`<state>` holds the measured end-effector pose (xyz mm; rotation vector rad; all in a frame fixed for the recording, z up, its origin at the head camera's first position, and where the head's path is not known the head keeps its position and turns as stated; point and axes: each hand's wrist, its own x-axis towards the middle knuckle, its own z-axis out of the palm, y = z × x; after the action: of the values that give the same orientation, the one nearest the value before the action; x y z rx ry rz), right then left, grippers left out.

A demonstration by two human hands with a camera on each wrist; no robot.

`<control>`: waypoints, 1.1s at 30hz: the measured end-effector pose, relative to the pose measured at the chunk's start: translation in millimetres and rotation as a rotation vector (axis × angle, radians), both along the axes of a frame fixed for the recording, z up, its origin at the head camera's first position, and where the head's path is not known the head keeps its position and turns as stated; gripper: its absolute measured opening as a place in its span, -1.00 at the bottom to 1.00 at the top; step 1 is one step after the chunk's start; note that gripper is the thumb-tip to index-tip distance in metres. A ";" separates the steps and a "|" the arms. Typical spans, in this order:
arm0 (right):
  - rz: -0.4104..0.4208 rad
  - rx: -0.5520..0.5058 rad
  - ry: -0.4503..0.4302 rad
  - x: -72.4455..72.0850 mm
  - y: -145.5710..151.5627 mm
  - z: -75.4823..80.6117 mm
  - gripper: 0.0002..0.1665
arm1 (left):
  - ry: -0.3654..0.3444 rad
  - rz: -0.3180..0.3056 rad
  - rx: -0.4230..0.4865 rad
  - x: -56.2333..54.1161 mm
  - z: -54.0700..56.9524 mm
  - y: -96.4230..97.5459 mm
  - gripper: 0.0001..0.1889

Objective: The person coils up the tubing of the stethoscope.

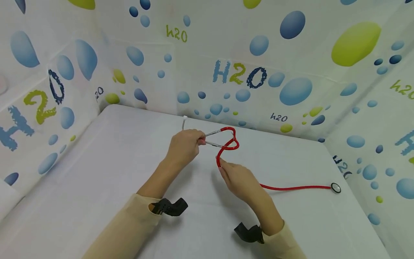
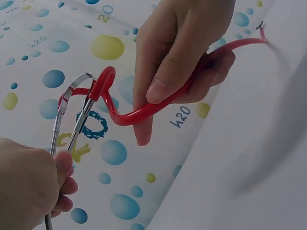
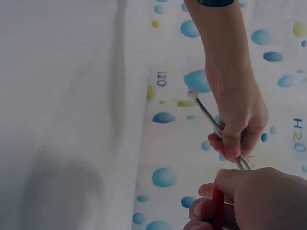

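Observation:
A stethoscope with red tubing (image 1: 228, 147) and metal ear tubes (image 2: 81, 122) is held up between both hands. My left hand (image 1: 185, 145) grips the metal ear tubes, fingers curled round them. One pale ear tip (image 3: 192, 93) sticks out past that hand. My right hand (image 1: 240, 180) pinches the red tubing below its fork, thumb on top in the left wrist view. From there the tubing runs right to the round chest piece (image 1: 335, 187), which lies at the table's right side.
The table (image 1: 97, 180) has a white cover. Behind and beside it hangs a white sheet (image 1: 200, 46) printed with blue and green drops and H2O lettering. Black wrist mounts (image 1: 169, 207) sit at both beige sleeves (image 1: 129, 226).

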<state>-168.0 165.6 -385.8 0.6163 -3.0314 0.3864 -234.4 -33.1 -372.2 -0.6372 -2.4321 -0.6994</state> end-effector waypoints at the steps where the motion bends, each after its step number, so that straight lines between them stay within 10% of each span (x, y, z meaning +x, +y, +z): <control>1: 0.017 0.006 0.007 1.7 -1.0 0.9 -0.45 | 0.003 -0.005 0.001 -0.5 -0.9 0.4 -0.96; 18: 0.053 0.154 -0.003 17.1 -5.6 21.5 -0.75 | -0.066 -0.069 -0.106 -3.5 -17.1 9.8 -0.95; 33: 0.034 0.071 0.544 5.2 30.2 32.8 -0.66 | 0.073 -0.209 -0.243 8.6 -21.0 27.5 -0.94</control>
<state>-162.8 195.8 -352.9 0.6496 -2.5244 0.0880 -225.7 -5.6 -393.2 -1.0071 -2.4240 -0.4528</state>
